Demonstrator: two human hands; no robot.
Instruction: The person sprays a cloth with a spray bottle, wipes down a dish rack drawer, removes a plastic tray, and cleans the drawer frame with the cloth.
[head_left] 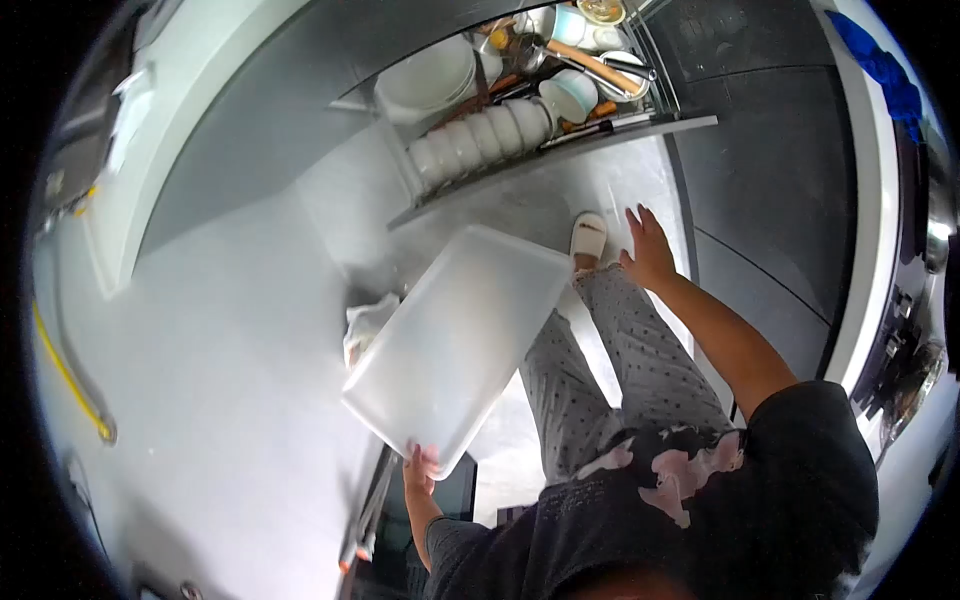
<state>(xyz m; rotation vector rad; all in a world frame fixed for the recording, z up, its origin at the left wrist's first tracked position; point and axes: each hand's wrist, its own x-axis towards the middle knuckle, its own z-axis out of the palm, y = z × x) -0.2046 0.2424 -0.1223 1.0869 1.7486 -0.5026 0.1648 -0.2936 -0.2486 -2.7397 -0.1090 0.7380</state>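
My left hand (422, 466) grips the near corner of a white, translucent rectangular plastic tray (455, 335). The tray is held tilted in front of my legs, its far end close to the pulled-out drawer (560, 145). I cannot tell whether it is a shallow tray or a box lid. My right hand (648, 248) holds nothing; its fingers are stretched out and apart, above the floor beside my slipper (589, 235) and short of the drawer front.
Inside the drawer lie a row of stacked white bowls (480, 142), a large white bowl (428, 78), cups (570, 95) and a wooden-handled utensil (595, 68). A crumpled white bag (368, 325) shows behind the tray. Dark cabinet fronts (770, 170) run along the right.
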